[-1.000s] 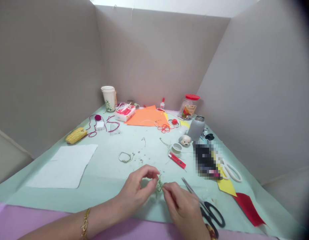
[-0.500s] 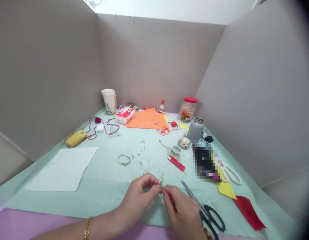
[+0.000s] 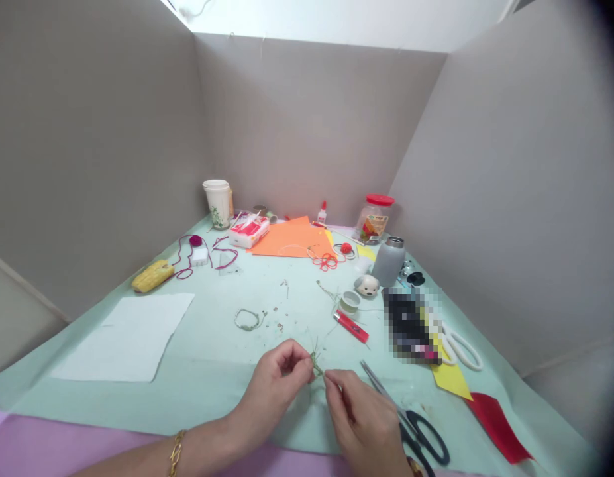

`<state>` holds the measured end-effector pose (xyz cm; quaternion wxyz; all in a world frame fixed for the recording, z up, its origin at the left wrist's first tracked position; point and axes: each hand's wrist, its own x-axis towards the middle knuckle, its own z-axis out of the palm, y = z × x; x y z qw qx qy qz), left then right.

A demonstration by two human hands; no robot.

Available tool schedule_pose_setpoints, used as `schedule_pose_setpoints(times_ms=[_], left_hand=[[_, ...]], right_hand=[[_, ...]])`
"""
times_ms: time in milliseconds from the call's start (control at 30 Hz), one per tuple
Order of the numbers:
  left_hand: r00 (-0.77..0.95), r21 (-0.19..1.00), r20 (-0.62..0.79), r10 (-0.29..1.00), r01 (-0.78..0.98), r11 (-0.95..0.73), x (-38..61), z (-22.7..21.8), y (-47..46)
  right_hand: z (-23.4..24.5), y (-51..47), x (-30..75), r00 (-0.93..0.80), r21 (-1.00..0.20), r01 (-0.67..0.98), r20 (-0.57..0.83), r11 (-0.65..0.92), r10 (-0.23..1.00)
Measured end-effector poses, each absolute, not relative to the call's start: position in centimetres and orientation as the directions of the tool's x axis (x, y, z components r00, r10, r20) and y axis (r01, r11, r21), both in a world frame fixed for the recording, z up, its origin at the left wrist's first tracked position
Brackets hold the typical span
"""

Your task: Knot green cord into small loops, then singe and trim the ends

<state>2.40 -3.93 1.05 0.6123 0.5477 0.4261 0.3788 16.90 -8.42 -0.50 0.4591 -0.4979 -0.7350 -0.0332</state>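
Note:
A small knotted piece of green cord [image 3: 315,364] with loose strands sticking up is held over the near part of the table. My left hand [image 3: 279,381] pinches it between thumb and forefinger. Close by on the right, my right hand [image 3: 361,411] is closed in a pinch at the cord's other end; the fingertips hide most of what they grip. Black-handled scissors [image 3: 406,417] lie beside and partly behind my right hand. A green cord bracelet [image 3: 248,319] rests farther off to the left, and a red lighter [image 3: 351,326] lies beyond my hands.
Near the lighter stand a spool of green cord [image 3: 350,302], a dog-faced figure [image 3: 367,285] and a grey bottle [image 3: 389,262]. White paper [image 3: 128,338] lies at left, with a yellow corn-shaped object [image 3: 152,276] behind it. Orange sheets [image 3: 291,238] are at the back; red material [image 3: 498,427] lies at right.
My hands have drawn slightly apart, the left shifting a little left and up with the cord. More of the knotted cord shows between them.

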Motion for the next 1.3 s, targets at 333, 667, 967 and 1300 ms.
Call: schedule_pose_setpoints(times_ms=[333,667,967,1300], left_hand=[[0.401,0.993,-0.116,0.909,0.079,0.092,2.4,-0.5,-3.2],[0.533,0.976,-0.214,0.819,0.156,0.153,1.7,0.1,-3.1],[0.595,0.972,-0.236,0.769,0.160,0.174,1.4,0.1,-3.0],[0.559,0.976,-0.218,0.800,0.127,0.177,1.5,0.2,-3.0]], right_hand=[[-0.2,-8.2,17.0,-0.277,-0.399,0.704,0.607,0.588,0.744],[0.5,-7.3,18.0,-0.302,-0.414,0.704,0.560,0.577,0.772],[0.6,-6.7,18.1,-0.222,-0.582,0.710,0.350,0.397,0.910],[0.6,-6.9,17.5,-0.133,-0.646,0.706,0.281,0.290,0.951]])
